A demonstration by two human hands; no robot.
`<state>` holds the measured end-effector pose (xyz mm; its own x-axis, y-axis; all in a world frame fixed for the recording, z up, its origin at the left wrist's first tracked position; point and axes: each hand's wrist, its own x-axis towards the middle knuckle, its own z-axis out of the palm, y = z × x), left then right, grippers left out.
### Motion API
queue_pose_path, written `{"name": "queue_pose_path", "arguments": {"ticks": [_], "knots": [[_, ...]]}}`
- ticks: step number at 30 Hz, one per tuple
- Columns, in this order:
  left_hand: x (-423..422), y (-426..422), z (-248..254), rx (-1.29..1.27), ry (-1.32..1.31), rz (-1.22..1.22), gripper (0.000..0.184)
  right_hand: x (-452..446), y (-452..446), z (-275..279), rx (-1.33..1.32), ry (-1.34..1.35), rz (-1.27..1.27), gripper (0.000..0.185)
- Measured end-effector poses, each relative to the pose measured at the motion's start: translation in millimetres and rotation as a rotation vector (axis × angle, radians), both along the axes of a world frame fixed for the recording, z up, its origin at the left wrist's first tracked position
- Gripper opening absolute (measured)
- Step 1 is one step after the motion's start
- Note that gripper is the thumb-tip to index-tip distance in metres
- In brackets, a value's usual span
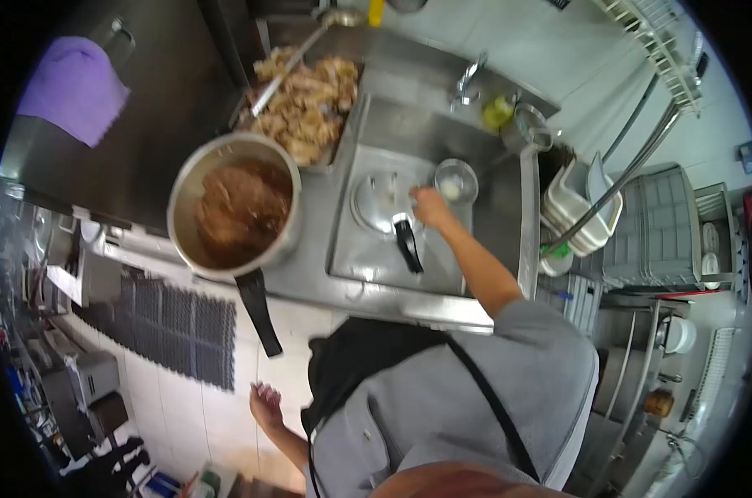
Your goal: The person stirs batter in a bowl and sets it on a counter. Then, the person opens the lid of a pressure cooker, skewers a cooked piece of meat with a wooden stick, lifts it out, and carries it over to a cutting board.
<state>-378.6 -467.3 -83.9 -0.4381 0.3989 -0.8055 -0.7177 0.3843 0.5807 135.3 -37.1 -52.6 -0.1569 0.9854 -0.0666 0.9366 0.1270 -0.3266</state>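
My right hand (428,207) reaches down into the steel sink. Its fingers are closed at the edge of a round metal pot lid (379,203); whether they grip the rim or something small is unclear. The lid's black handle (407,246) points toward me. Just right of that hand is a clear bowl (456,182) with something pale inside. Away from the counter, my left hand (266,404) hangs low over the floor, fingers loosely bent and apart, holding nothing visible. Nearest to it is the black handle of a large pot (290,222) containing brown meat in liquid.
Behind the pot, a tray of cooked meat pieces (318,100) has a long-handled ladle (291,66) lying across it. A faucet (469,81) rises behind the sink (368,270). White containers (577,212) stand at the right. A purple cloth (75,90) hangs at left.
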Motion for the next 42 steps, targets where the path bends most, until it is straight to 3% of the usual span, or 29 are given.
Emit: {"name": "queue_pose_path", "arguments": {"ticks": [1, 5, 7, 8, 9, 11, 12, 14, 15, 16, 17, 18, 19, 20, 21, 22, 24, 28, 31, 32, 34, 36, 37, 39, 41, 42], "knots": [[1, 4, -2, -0.02, 0.036, -0.008, 0.044, 6, 7, -16, 0.027, -0.135, 0.08, 0.013], [-25, -4, -36, -0.087, 0.058, -0.11, 0.048, -34, -23, 74, -0.019, 0.029, -0.067, 0.013], [-46, -6, -51, -0.181, 0.061, -0.097, 0.051, -52, -33, 84, 0.062, -0.009, -0.082, 0.014], [-78, -18, -79, -0.133, -0.055, -0.195, 0.07, -61, -40, 87, 0.105, -0.045, -0.077, 0.015], [-94, -21, -88, -0.126, -0.053, -0.212, 0.07, -71, -50, 91, 0.112, -0.046, -0.093, 0.015], [-102, -24, -53, -0.165, 0.079, -0.132, 0.051, -93, -73, 99, 0.228, -0.048, -0.06, 0.017], [-122, -34, -61, -0.117, 0.08, -0.139, 0.048, -100, -77, 93, 0.059, -0.202, -0.111, 0.02], [-168, -66, -97, 0.05, 0.121, -0.133, 0.04, -131, -122, 108, 0.09, -0.263, -0.144, 0.024], [-184, -76, -78, 0.093, 0.142, -0.206, 0.038, -165, -147, 134, -0.055, -0.311, -0.169, 0.021], [-193, -87, -53, 0.136, 0.157, -0.05, 0.032, -169, -171, 103, 0.033, -0.296, -0.077, 0.019], [-216, -93, -49, 0.121, 0.22, 0.017, 0.028, -208, -205, 113, 0.084, -0.25, -0.043, 0.018], [-235, -80, -8, -0.023, 0.252, 0.029, 0.025, -213, -223, 78, 0.065, -0.304, 0.222, 0.016], [-261, -89, -11, 0.032, 0.238, 0.059, 0.027, -224, -243, 41, 0.011, -0.132, 0.336, 0.013], [-285, -94, -9, -0.016, 0.265, 0.022, 0.028, -259, -270, 34, -0.273, -0.181, 0.237, 0.022], [-304, -99, -7, -0.065, 0.277, -0.038, 0.029, -275, -295, 11, -0.27, -0.036, 0.393, 0.04], [-324, -100, 2, -0.097, 0.282, -0.09, 0.029, -307, -307, -8, -0.504, -0.227, 0.417, 0.055], [-363, -92, 18, -0.124, 0.315, -0.199, 0.027, -341, -300, -92, -0.681, -0.179, 0.593, 0.043], [-461, -81, 7, -0.057, 0.378, -0.177, 0.024, -504, -259, -71, -0.737, -0.106, 0.646, 0.038], [-532, -90, -5, 0.027, 0.359, -0.024, 0.024, -637, -206, -65, -0.673, -0.11, 0.719, 0.036], [-557, -107, -30, 0.004, 0.37, 0.012, 0.026, -682, -186, -64, -0.603, -0.234, 0.765, 0.034], [-589, -154, -65, -0.158, 0.409, 0.121, 0.03, -774, -142, -74, -0.547, -0.424, 0.845, 0.032], [-604, -217, -106, -0.356, 0.237, 0.246, 0.03, -886, -111, -75, -0.489, -0.484, 0.996, 0.033], [-603, -238, -104, -0.499, 0.157, 0.267, 0.031, -952, -100, -73, -0.441, -0.55, 1.122, 0.033], [-583, -291, -125, -0.589, -0.019, 0.341, 0.032, -1078, -96, -70, -0.336, -0.381, 1.213, 0.036], [-555, -311, -121, -0.545, -0.158, 0.55, 0.022, -1198, -111, -20, -0.232, -0.157, 1.441, 0.035], [-546, -303, -111, -0.637, -0.198, 0.536, 0.025, -1252, -121, -9, -0.214, -0.049, 1.5, 0.033]]}}
